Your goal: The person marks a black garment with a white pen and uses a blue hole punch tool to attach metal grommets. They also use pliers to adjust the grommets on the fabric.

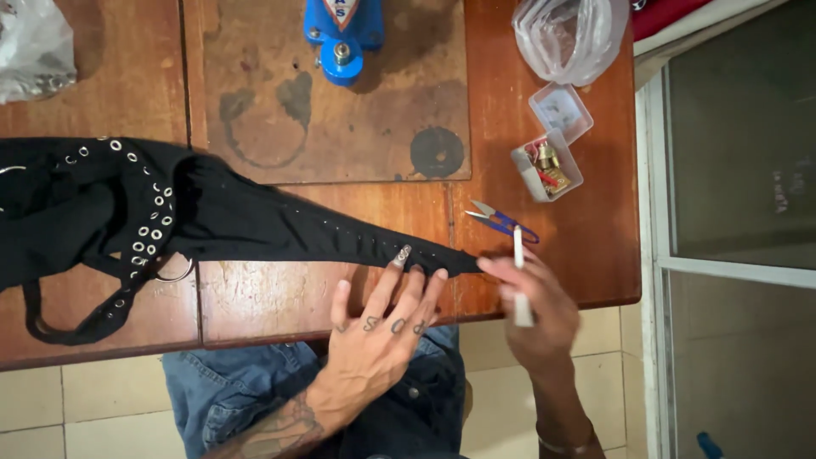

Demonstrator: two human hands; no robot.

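Observation:
A black fabric garment point(255, 225) with rows of metal eyelets lies across the wooden table point(586, 229), tapering to a narrow tip at the right. My left hand point(378, 327) rests flat on the table, fingers spread, fingertips on the lower edge of the fabric near the tip. My right hand point(531, 302) holds a white pencil-like marker point(519, 276) upright, its fingers touching the tip of the fabric.
Blue-handled thread snips point(503, 221) lie just beyond my right hand. An open clear plastic box point(548, 166) holds small metal parts. A clear plastic bag point(568, 36) sits at the back right. A blue press tool point(342, 30) stands on a dark board point(340, 110).

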